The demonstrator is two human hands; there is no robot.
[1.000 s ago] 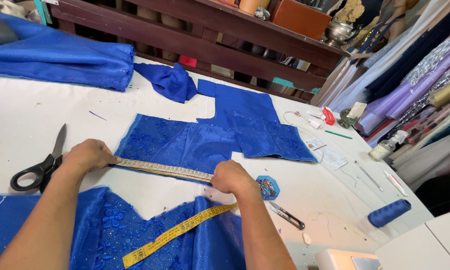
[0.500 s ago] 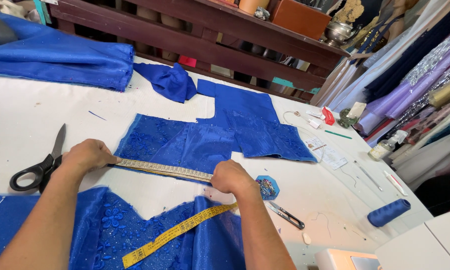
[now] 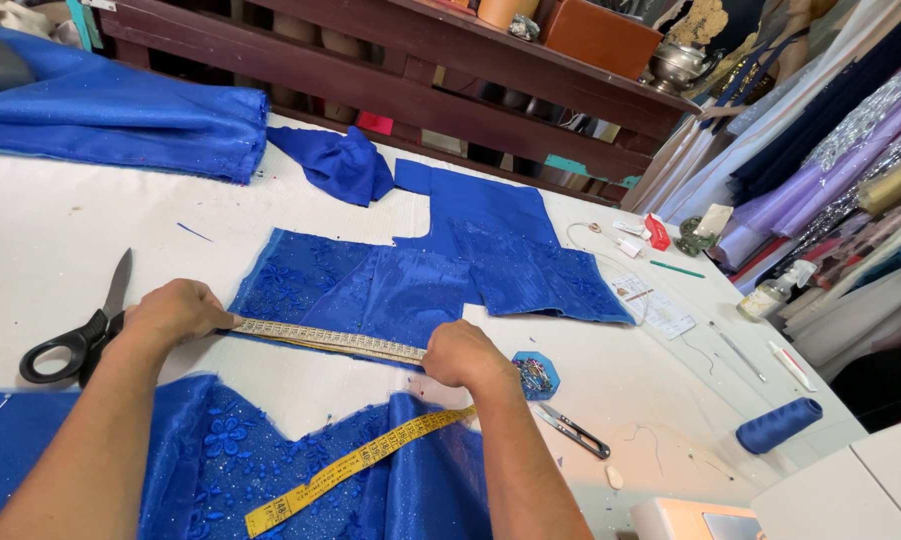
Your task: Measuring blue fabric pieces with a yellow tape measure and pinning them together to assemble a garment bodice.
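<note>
The left hand point(image 3: 176, 312) presses one end of a yellow measuring tape point(image 3: 331, 340) flat against the lower edge of a blue embroidered fabric piece point(image 3: 411, 280) spread on the white desk point(image 3: 51, 240). Its grip is pressed down on the tape, fingers curled over the end. The right hand point(image 3: 463, 355) holds the tape further along, its grip pinching the tape against the cloth so that the stretch between the 2 hands lies taut and straight along the hem. Past the right hand the tape doubles back and trails down over a second blue sequinned fabric point(image 3: 211, 460) lying at the near edge of the desk.

Black-handled scissors point(image 3: 76, 335) lie just beside the left hand, blades pointing away. A small blue pin holder point(image 3: 537, 375) sits just beside the right hand, with thread snips point(image 3: 571, 432) near it. A spool of blue thread point(image 3: 779, 425) lies on its side well apart to the right. A folded blue cloth point(image 3: 121, 115) rests at the far left of the desk.
</note>
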